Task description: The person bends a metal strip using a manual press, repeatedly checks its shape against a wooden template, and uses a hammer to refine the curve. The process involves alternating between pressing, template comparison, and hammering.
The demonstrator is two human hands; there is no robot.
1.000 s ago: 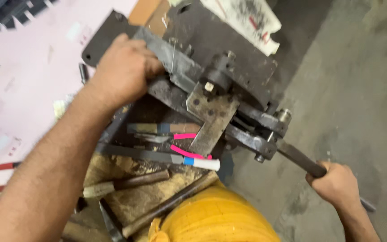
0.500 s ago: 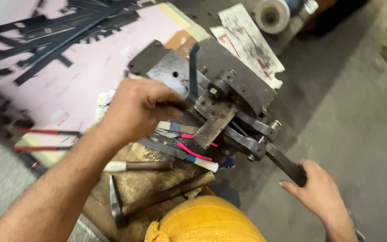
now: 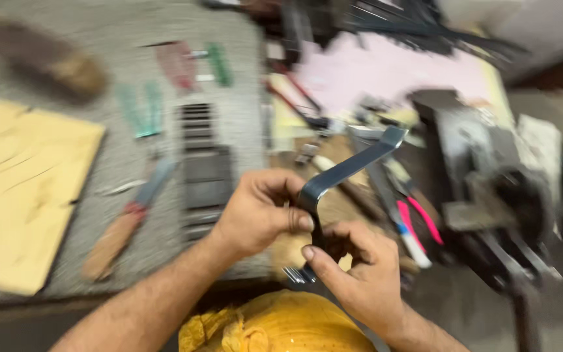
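Note:
A bent flat metal strip point(image 3: 350, 168), dark grey, rises from between my two hands toward the upper right. My left hand point(image 3: 255, 212) pinches it at the bend with thumb and fingers. My right hand point(image 3: 353, 274) grips its lower end just below. Both hands sit close together above my yellow-clad knee point(image 3: 275, 326). The heavy grey metal bending machine point(image 3: 483, 176) stands to the right, untouched. The picture is motion-blurred.
A pale wooden board point(image 3: 21, 195) lies at left. A wood-handled tool point(image 3: 125, 225), green-handled tools point(image 3: 141, 107) and dark metal pieces point(image 3: 206, 169) lie on the grey floor. Pink-handled pliers point(image 3: 418, 225) rest beside the machine. A pink sheet point(image 3: 392, 72) with dark strips lies behind.
My view swung left. My left hand left the machine's top and my right hand left its lever; both now hold a bent metal strip in front of me.

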